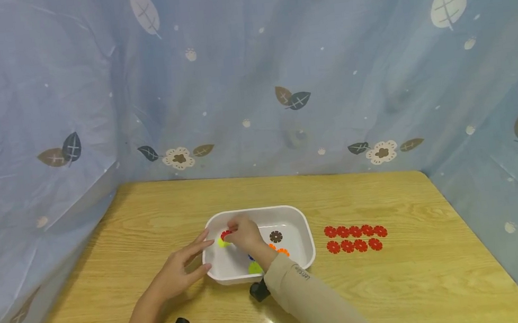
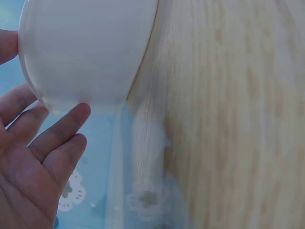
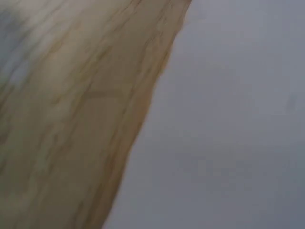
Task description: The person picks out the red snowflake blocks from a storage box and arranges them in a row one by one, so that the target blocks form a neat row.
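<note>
A white plastic basin holds small notched discs. Inside it my right hand pinches a red notched disc at its edge, over a yellow disc. My left hand rests at the basin's left end, fingers spread and nearly straight. In the left wrist view its fingertips lie against the basin's outer wall. Also in the basin are a brown disc, orange discs and a yellow-green disc. A bit of blue shows beside my right wrist.
Right of the basin, several red discs lie in two rows on the wooden table. A patterned blue cloth hangs behind and at both sides. The right wrist view shows only the basin's white wall and blurred tabletop.
</note>
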The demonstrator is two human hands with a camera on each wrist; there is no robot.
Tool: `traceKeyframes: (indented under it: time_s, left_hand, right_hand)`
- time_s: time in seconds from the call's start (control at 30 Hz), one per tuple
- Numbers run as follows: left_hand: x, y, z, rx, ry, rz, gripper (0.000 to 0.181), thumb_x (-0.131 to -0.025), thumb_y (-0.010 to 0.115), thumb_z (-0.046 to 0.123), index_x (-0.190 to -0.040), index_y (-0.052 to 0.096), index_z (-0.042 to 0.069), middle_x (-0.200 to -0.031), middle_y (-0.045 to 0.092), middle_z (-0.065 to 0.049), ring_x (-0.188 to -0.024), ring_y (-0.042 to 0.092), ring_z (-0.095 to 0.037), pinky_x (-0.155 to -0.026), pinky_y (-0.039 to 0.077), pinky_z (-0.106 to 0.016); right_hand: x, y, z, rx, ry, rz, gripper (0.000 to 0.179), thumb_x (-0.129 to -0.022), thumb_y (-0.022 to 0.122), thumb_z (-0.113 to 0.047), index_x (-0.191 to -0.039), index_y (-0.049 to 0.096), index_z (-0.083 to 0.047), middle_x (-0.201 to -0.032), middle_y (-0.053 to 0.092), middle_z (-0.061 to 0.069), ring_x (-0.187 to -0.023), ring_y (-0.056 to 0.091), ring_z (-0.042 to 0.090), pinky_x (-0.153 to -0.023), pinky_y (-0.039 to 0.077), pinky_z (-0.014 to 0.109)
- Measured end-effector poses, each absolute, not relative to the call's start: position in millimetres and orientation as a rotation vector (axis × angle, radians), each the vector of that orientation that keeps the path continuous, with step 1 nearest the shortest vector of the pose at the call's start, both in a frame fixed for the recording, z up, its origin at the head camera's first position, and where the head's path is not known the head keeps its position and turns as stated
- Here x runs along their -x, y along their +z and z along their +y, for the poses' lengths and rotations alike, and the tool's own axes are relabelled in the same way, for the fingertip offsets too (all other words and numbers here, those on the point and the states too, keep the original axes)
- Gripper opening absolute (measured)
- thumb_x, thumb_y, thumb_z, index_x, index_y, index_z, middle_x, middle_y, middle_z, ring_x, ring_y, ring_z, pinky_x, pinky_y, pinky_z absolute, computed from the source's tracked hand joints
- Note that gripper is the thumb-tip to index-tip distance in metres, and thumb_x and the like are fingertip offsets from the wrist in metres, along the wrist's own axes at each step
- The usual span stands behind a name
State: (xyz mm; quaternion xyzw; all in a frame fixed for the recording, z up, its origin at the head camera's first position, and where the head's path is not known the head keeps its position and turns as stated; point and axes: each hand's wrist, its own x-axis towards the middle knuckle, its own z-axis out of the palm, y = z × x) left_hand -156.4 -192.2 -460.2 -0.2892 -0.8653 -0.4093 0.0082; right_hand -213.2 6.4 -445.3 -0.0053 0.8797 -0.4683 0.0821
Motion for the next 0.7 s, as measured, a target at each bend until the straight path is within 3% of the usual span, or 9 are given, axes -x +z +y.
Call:
traceKeyframes:
  time_s: [0.2, 0.43, 0.7]
  left_hand:
    - [156.3, -461.2, -190.8, 0.89, -1.287, -2.705, 0.05, -0.09, 0.066, 0.027, -0.135, 0.053, 0.01, -0.153, 0.032, -0.006, -0.135, 0.039, -0.029, -0.109, 0.033, -0.025]
    - [156.8, -459.7, -191.4, 0.901, -1.307, -2.69, 0.05, -0.09, 0.066, 0.025, -0.135, 0.053, 0.009, -0.153, 0.032, -0.009, -0.134, 0.04, -0.031, -0.107, 0.03, -0.016]
    - [157.0, -460.9, -191.6, 0.942, -1.27, -2.675, 0.049, -0.091, 0.064, 0.023, -0.135, 0.052, 0.005, -0.153, 0.032, -0.014, -0.131, 0.042, -0.037, -0.106, 0.033, -0.016]
  right_hand:
    - [215.9, -455.3, 2.3, 0.14, -1.205, 2.814, 0.027, -0.079, 0.074, -0.005, -0.105, 0.067, 0.0, -0.099, 0.068, 0.009, -0.09, 0.062, 0.019, -0.081, 0.055, 0.029]
    - [211.7, -453.0, -2.4, 0.277, -0.898, 2.934, 0.023, -0.081, 0.072, -0.005, -0.103, 0.066, 0.0, -0.102, 0.064, 0.009, -0.096, 0.059, 0.021, -0.088, 0.053, 0.03]
    - [211.0, -452.2, -2.2, 0.303, -0.886, 2.913, 0.02, -0.077, 0.07, 0.002, -0.097, 0.068, -0.001, -0.094, 0.061, 0.006, -0.091, 0.054, 0.018, -0.088, 0.05, 0.028]
